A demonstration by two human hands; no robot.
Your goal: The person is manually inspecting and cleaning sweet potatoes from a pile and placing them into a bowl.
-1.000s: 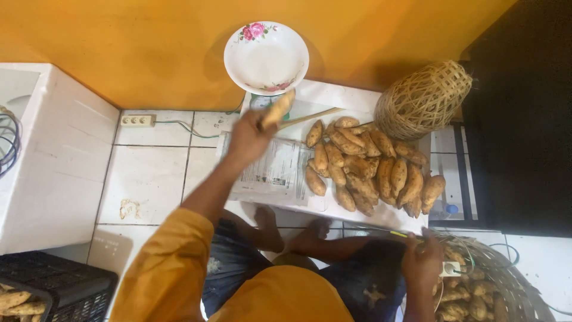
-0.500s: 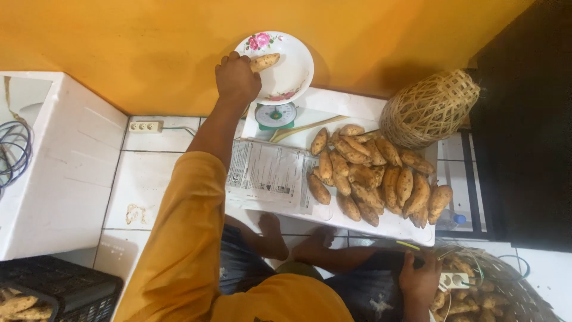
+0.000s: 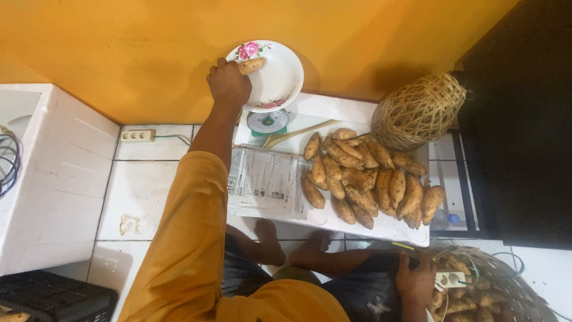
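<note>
White bowl (image 3: 280, 80) with pink rose print, brown sweet potato (image 3: 251, 64) in it. My sleeve (image 3: 185, 238) mustard yellow, wall (image 3: 119, 53) orange-yellow. Green-faced scale (image 3: 268, 122). Tan woven basket (image 3: 420, 110) far right. Black-and-white newspaper (image 3: 265, 182), white floor tiles (image 3: 140, 197).

top: mustard-yellow shirt, loose cloth, soft folds, fills lower-centre of view
L sleeve: same yellow, reaches approx. to elbow, wide hem; forearm below it bare
L hand (image 3: 228, 82): bare, no glove, no ring or watch seen
R hand (image 3: 416, 280): bare, no glove; wrist bare, no band; R sleeve not in view
bottoms: dark blue denim, faded, w/ pale worn/frayed patch near R knee
feet: bare, no shoes or socks, two feet visible btwn the legs
markings: none seen on shirt; plain colour, no print, no buttons visible
head/face: not in view
</note>
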